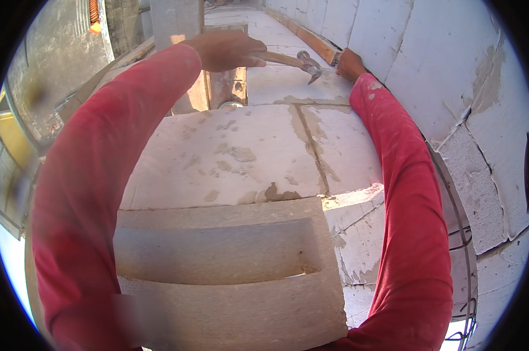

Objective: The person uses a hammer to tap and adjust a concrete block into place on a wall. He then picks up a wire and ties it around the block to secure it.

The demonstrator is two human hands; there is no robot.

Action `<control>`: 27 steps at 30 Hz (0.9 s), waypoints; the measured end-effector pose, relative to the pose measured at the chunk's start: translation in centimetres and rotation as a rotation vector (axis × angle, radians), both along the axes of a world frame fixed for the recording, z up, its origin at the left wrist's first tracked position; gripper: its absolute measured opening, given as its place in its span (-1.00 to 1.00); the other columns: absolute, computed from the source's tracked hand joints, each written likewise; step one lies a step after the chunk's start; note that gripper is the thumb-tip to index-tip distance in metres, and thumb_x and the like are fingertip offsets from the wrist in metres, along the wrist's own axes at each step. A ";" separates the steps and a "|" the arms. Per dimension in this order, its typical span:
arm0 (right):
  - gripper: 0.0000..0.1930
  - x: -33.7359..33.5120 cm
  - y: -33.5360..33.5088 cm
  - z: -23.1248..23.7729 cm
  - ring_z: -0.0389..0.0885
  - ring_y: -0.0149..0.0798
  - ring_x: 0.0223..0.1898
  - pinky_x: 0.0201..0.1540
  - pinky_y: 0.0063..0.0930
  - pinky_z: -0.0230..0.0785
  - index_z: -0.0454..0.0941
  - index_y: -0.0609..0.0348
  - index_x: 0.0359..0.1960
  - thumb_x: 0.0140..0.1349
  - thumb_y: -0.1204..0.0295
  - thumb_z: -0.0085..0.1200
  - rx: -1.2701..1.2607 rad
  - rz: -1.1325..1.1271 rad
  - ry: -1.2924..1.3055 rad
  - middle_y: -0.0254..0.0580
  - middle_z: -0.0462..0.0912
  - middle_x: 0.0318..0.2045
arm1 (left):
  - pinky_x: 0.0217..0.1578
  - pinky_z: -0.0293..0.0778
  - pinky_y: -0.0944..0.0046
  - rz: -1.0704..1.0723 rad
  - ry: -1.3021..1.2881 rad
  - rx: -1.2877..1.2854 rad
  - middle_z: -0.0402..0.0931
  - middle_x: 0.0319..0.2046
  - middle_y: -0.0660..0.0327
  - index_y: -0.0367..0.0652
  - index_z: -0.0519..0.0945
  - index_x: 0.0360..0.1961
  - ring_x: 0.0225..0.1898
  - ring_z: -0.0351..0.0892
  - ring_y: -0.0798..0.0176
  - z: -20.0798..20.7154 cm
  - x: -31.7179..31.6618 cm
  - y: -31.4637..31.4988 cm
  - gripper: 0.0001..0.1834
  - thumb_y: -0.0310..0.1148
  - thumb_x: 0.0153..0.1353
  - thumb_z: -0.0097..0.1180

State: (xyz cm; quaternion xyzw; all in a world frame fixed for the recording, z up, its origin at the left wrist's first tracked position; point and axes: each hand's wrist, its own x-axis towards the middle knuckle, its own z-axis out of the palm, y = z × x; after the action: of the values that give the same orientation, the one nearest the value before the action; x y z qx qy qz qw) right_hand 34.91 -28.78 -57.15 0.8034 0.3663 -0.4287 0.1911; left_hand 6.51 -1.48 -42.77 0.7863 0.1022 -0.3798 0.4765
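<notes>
My left hand (pixel 228 50) is wrapped round the wooden handle of a claw hammer (pixel 285 59), held sideways so that its metal head points right, over pale block. At the foot of the white wall, my right hand (pixel 351 64) has its fingers curled against the near end of a long wooden batten (pixel 311 42). Most of those fingers are hidden, and the batten runs away from me along the wall. The hammer head (pixel 309 65) hangs a short way left of my right hand, apart from it.
Large pale blocks (pixel 200 158) with mortar smears and a joint lie below my hands. A beige piece with a long recess (pixel 229 307) is closest to me. The white block wall (pixel 434 64) rises on the right. Wooden boards (pixel 239 85) stand beyond my left forearm.
</notes>
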 end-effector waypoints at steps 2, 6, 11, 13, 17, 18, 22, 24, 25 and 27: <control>-0.76 0.4 -0.9 -1.4 0.70 0.16 -0.05 -0.01 -0.13 0.56 0.67 0.32 -0.18 0.17 0.43 0.19 0.023 -0.064 0.013 0.19 0.72 -0.20 | 0.00 0.47 -0.07 0.009 -0.012 0.005 0.62 -0.11 -0.05 -0.04 0.50 0.27 -0.02 0.60 -0.11 0.2 -0.2 0.0 -0.43 0.11 0.44 -0.04; -0.67 5.6 -6.0 -5.8 0.70 0.19 -0.13 -0.09 -0.12 0.56 0.58 0.36 -0.05 0.13 0.51 0.18 -0.101 -0.040 0.198 0.24 0.71 -0.23 | 0.01 0.47 -0.06 0.020 -0.100 -0.050 0.64 -0.13 -0.03 -0.02 0.52 0.27 -0.02 0.61 -0.10 -1.0 1.7 -1.6 -0.42 0.14 0.43 -0.03; -0.59 3.0 -1.3 -3.0 0.69 0.18 -0.28 -0.23 -0.08 0.53 0.47 0.45 0.03 0.11 0.58 0.16 0.127 0.123 0.313 0.22 0.68 -0.35 | 0.00 0.47 -0.05 0.035 -0.069 -0.082 0.66 -0.13 -0.01 -0.01 0.55 0.23 -0.05 0.62 -0.10 -1.4 3.0 -3.5 -0.40 0.18 0.40 -0.02; -0.60 3.5 -1.8 -2.7 0.68 0.18 -0.30 -0.25 -0.07 0.52 0.43 0.48 0.04 0.15 0.59 0.13 0.226 0.121 0.330 0.21 0.66 -0.39 | -0.02 0.48 -0.05 0.064 -0.125 -0.118 0.67 -0.15 0.00 -0.02 0.56 0.21 -0.08 0.63 -0.11 -2.3 3.9 -4.9 -0.40 0.19 0.39 -0.02; -0.45 2.2 -1.0 -0.7 0.27 -0.30 -0.57 -0.52 -0.34 0.15 0.40 0.22 -0.48 0.42 -0.06 -0.21 0.349 -0.229 0.387 -0.23 0.40 -0.60 | 0.03 0.50 -0.03 0.033 -0.162 -0.094 0.66 -0.08 0.09 0.03 0.56 0.20 -0.01 0.62 -0.05 -4.0 5.4 -6.7 -0.42 0.20 0.39 -0.02; -0.32 1.4 -0.2 0.1 0.19 -0.40 -0.62 -0.57 -0.40 0.07 0.39 0.17 -0.59 0.46 -0.19 -0.28 0.353 -0.310 0.402 -0.32 0.35 -0.64 | 0.04 0.50 -0.03 0.041 -0.155 -0.100 0.65 -0.05 0.10 0.04 0.56 0.21 0.02 0.62 -0.05 -4.0 5.5 -6.8 -0.42 0.20 0.39 -0.02; -0.28 1.8 0.3 0.7 0.17 -0.40 -0.62 -0.57 -0.40 0.05 0.40 0.17 -0.57 0.44 -0.27 -0.30 0.377 -0.315 0.475 -0.33 0.34 -0.64 | -0.02 0.47 -0.07 0.062 -0.240 -0.122 0.68 -0.13 -0.01 -0.03 0.58 0.19 -0.08 0.62 -0.14 -4.6 6.8 -7.5 -0.41 0.18 0.39 -0.02; -0.26 3.4 -1.1 0.7 0.18 -0.39 -0.61 -0.56 -0.38 0.05 0.42 0.17 -0.54 0.41 -0.31 -0.32 0.337 -0.342 0.439 -0.34 0.34 -0.64 | 0.00 0.48 -0.07 0.057 -0.309 -0.117 0.68 -0.12 -0.01 -0.03 0.58 0.20 -0.06 0.62 -0.15 -5.1 7.9 -8.1 -0.41 0.17 0.40 -0.02; -0.25 1.2 1.4 2.4 0.18 -0.38 -0.61 -0.56 -0.36 0.05 0.43 0.18 -0.53 0.41 -0.32 -0.33 0.249 -0.385 0.424 -0.35 0.34 -0.64 | 0.01 0.48 -0.07 0.071 -0.297 -0.093 0.68 -0.11 -0.02 -0.03 0.57 0.20 -0.05 0.62 -0.15 -5.6 6.9 -8.1 -0.41 0.17 0.40 -0.02; -0.23 -0.1 3.1 4.1 0.20 -0.35 -0.58 -0.52 -0.32 0.07 0.47 0.20 -0.48 0.38 -0.35 -0.34 0.147 -0.472 0.336 -0.34 0.36 -0.61 | 0.02 0.48 -0.07 0.062 -0.286 -0.059 0.67 -0.08 -0.02 -0.03 0.57 0.21 -0.03 0.62 -0.16 -6.7 7.2 -8.7 -0.41 0.16 0.40 -0.03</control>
State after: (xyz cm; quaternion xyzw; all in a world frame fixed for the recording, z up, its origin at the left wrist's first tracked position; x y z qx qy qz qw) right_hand 34.84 -25.64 -53.04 0.7959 0.2260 -0.5606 -0.0360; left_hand 13.72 -10.22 -49.49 0.8144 0.0461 -0.2519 0.5207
